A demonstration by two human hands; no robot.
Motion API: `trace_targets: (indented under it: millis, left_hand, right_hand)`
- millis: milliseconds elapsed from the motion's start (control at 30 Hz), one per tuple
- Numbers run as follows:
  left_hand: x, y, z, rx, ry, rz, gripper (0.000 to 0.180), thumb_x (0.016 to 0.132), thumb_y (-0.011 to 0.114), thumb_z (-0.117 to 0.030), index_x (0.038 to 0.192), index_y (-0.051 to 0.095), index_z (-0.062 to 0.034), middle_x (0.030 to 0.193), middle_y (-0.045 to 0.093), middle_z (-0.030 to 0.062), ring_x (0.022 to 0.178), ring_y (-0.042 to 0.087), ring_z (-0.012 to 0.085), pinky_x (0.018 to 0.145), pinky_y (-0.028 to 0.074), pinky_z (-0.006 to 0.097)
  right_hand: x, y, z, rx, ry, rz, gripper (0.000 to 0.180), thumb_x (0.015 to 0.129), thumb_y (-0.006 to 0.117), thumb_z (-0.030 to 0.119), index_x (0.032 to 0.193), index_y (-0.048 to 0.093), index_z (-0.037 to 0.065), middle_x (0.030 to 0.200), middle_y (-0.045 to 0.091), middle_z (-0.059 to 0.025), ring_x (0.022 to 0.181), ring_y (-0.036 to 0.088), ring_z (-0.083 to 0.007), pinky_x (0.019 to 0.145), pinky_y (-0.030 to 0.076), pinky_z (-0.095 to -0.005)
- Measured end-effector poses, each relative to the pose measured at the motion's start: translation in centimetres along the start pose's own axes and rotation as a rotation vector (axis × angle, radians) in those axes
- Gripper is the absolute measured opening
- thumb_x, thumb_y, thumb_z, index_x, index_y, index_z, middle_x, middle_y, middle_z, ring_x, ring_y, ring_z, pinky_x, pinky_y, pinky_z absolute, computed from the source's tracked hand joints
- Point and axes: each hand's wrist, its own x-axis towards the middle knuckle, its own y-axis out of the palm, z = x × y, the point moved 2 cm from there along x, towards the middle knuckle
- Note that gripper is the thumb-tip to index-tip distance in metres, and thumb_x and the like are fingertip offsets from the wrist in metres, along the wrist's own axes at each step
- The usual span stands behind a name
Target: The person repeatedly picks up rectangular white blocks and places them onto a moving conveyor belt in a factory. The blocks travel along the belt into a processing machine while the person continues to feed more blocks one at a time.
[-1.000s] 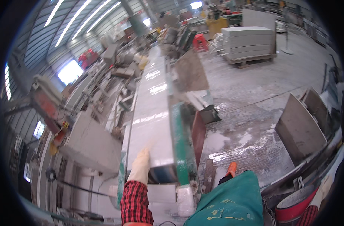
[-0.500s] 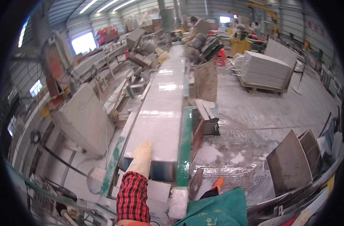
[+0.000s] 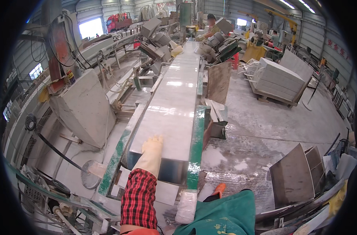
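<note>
Where the long, glossy, pale conveyor strip (image 3: 170, 117) ends toward six o'clock, the cream-rubber-gloved left hand (image 3: 152, 148) lies flat, fingers slightly apart, probably for light, even contact; right hand unseen, fingers can't tell.

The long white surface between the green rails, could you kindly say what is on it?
The gloved left hand rests on the near end of the white surface, which shines farther along. Anything beneath the palm is hidden.
</note>
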Motion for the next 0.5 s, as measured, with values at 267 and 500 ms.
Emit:
trace_targets:
  millis: [267, 500]
  left_hand:
    - [1.2, 0.8, 0.1, 0.002, -0.028, 0.003, 0.060, 0.093, 0.053, -0.011, 0.149, 0.033, -0.0190, 0.152, 0.039, 0.0084, 0.134, 0.044, 0.0270, 0.105, 0.042, 0.043]
    - [0.6, -0.5, 0.1, -0.067, -0.036, 0.048, 0.057, 0.095, 0.050, -0.010, 0.149, 0.033, -0.0190, 0.156, 0.033, 0.0072, 0.139, 0.039, 0.0261, 0.109, 0.040, 0.044]
  right_hand:
    - [-1.0, -0.1, 0.2, -0.002, 0.016, 0.022, 0.063, 0.083, 0.067, 0.037, 0.137, 0.048, 0.012, 0.143, 0.042, -0.0168, 0.131, 0.042, -0.0377, 0.107, 0.039, -0.0462]
    - [-1.4, 0.0, -0.3, -0.024, 0.043, 0.045, 0.068, 0.078, 0.072, 0.038, 0.138, 0.047, 0.015, 0.143, 0.041, -0.0158, 0.131, 0.041, -0.0383, 0.105, 0.041, -0.0479]
